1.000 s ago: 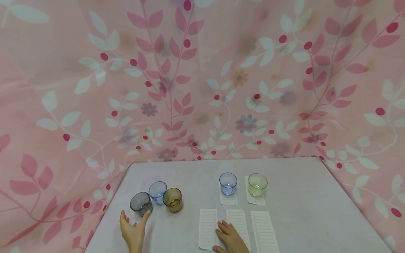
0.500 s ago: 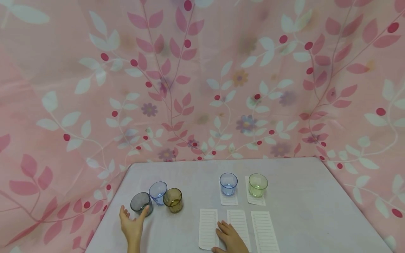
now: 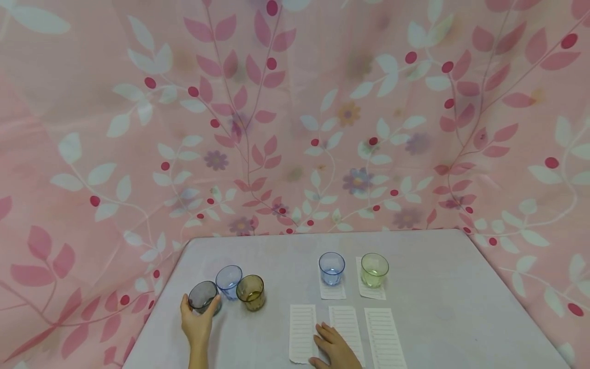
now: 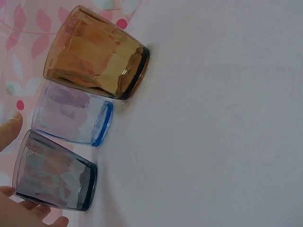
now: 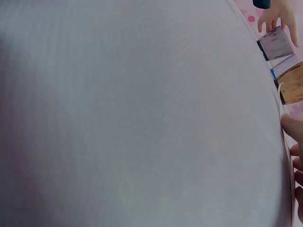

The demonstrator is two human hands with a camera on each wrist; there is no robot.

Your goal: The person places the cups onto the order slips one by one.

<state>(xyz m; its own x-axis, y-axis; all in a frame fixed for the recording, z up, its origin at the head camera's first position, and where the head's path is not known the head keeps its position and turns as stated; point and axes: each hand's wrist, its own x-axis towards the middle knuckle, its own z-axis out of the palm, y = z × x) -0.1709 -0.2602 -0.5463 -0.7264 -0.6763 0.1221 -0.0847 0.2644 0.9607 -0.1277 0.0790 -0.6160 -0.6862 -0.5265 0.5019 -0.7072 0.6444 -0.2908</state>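
My left hand is at the near side of a dark grey glass, thumb on its right and fingers on its left. In the left wrist view the thumb stands apart from the grey glass, while fingers lie along its far side; whether they touch it cannot be told. A blue glass and an amber glass stand close by. With fingers extended, my right hand rests over the left paper strip and the middle strip.
Farther back, another blue glass and a green glass stand upright on paper strips. A third lined strip lies right of my right hand. The pale table meets a pink floral curtain at its back edge.
My left hand has moved in closer, and its fingers and thumb now flank the grey glass. My right hand and the glasses have stayed in place.
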